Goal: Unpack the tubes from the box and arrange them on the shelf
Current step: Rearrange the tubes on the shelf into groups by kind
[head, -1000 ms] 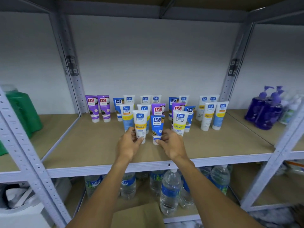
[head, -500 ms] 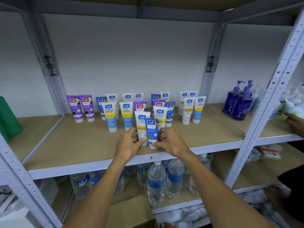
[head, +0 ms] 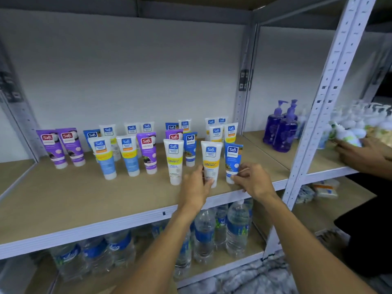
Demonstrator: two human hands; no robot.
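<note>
Several Safi tubes stand cap-down in rows on the wooden shelf (head: pixel 89 200): purple ones (head: pixel 52 148) at the left, white, yellow and blue ones across the middle. Near the front edge my left hand (head: pixel 196 185) grips the lower part of a white and yellow tube (head: pixel 211 158). Just to its right my right hand (head: pixel 252 179) pinches the foot of a blue tube (head: pixel 233 158). Both tubes stand upright on the shelf. No box is in view.
A grey metal upright (head: pixel 324 107) bounds the shelf on the right. Beyond it stand purple pump bottles (head: pixel 282 128), and another person's hand (head: pixel 364 153) handles white bottles. Water bottles (head: pixel 237 228) fill the shelf below.
The view has swung to the right. Both hands moved the white and yellow tube and the blue tube rightward along the front of the shelf, apart from the cluster.
</note>
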